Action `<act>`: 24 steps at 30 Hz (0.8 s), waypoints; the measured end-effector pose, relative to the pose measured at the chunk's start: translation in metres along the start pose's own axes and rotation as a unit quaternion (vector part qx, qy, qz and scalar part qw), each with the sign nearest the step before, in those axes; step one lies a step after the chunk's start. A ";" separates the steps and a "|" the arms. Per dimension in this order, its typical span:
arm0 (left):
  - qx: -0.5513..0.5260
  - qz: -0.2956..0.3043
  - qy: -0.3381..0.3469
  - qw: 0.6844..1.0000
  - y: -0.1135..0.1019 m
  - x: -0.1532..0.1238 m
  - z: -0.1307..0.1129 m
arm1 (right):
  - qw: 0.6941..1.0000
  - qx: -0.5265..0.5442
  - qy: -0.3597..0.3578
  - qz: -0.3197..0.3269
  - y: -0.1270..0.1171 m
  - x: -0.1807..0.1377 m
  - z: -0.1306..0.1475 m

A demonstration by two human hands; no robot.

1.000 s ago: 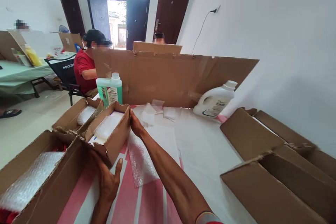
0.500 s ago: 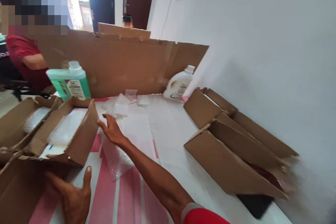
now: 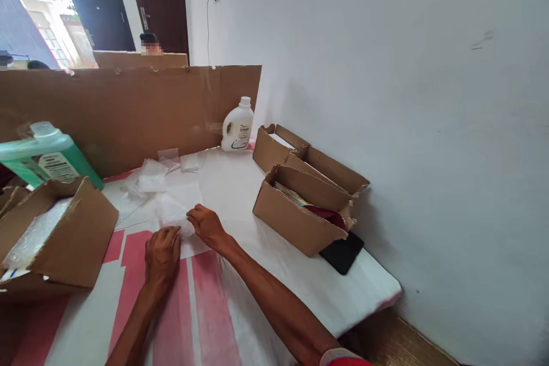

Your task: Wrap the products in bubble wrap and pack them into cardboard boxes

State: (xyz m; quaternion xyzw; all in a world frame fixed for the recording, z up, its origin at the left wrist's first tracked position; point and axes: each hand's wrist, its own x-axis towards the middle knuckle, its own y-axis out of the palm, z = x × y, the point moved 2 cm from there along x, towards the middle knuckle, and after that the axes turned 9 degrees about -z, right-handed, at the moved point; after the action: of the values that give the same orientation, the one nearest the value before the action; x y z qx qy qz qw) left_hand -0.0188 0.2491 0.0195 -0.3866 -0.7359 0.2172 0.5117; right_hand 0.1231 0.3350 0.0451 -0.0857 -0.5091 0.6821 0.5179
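Both my hands rest on a clear bubble-wrap sheet [image 3: 171, 211] lying on the pink and white table cover [image 3: 206, 309]. My left hand [image 3: 162, 254] presses its near edge with fingers curled down. My right hand [image 3: 208, 226] pinches the sheet's right edge. At the left stands an open cardboard box [image 3: 64, 246] with a bubble-wrapped item [image 3: 34, 234] inside, apart from both hands.
A green bottle [image 3: 47, 154] stands behind the left box. A cardboard screen [image 3: 128, 108] lines the back, with a white jug [image 3: 237, 126] at its right end. Two open boxes [image 3: 300, 200] and a black flat object [image 3: 342, 251] sit by the wall. Small plastic pieces [image 3: 150, 177] lie beyond the sheet.
My hands let go of the left box and came down onto the bubble-wrap sheet. The view swung to the right, toward the wall.
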 end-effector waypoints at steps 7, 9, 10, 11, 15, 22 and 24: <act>-0.107 -0.066 0.018 0.992 -0.006 0.081 -0.058 | 0.939 0.203 0.050 -0.274 -0.098 0.002 -0.020; -0.124 -0.071 0.033 0.989 -0.003 0.069 -0.077 | 0.915 0.213 0.105 -0.327 -0.128 0.005 -0.024; -0.133 -0.066 0.048 0.988 0.000 0.059 -0.088 | 0.904 0.214 0.129 -0.346 -0.142 0.007 -0.026; -0.142 -0.055 0.067 0.986 0.005 0.049 -0.098 | 0.895 0.217 0.145 -0.361 -0.157 0.011 -0.028; -0.185 0.000 0.148 0.971 0.032 0.031 -0.151 | 0.880 0.238 0.124 -0.392 -0.207 0.026 -0.039; -0.184 0.055 0.244 0.951 0.056 0.066 -0.250 | 0.856 0.263 0.128 -0.427 -0.247 0.006 -0.077; -0.163 0.056 0.218 0.961 0.062 0.058 -0.255 | 0.846 0.277 0.133 -0.435 -0.251 -0.004 -0.090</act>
State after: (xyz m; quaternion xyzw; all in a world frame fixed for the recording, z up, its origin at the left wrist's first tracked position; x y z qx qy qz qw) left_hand 0.2272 0.3136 0.1061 -0.5431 -0.6091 0.0326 0.5770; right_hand 0.3383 0.3723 0.1981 0.2012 -0.2104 0.4816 0.8266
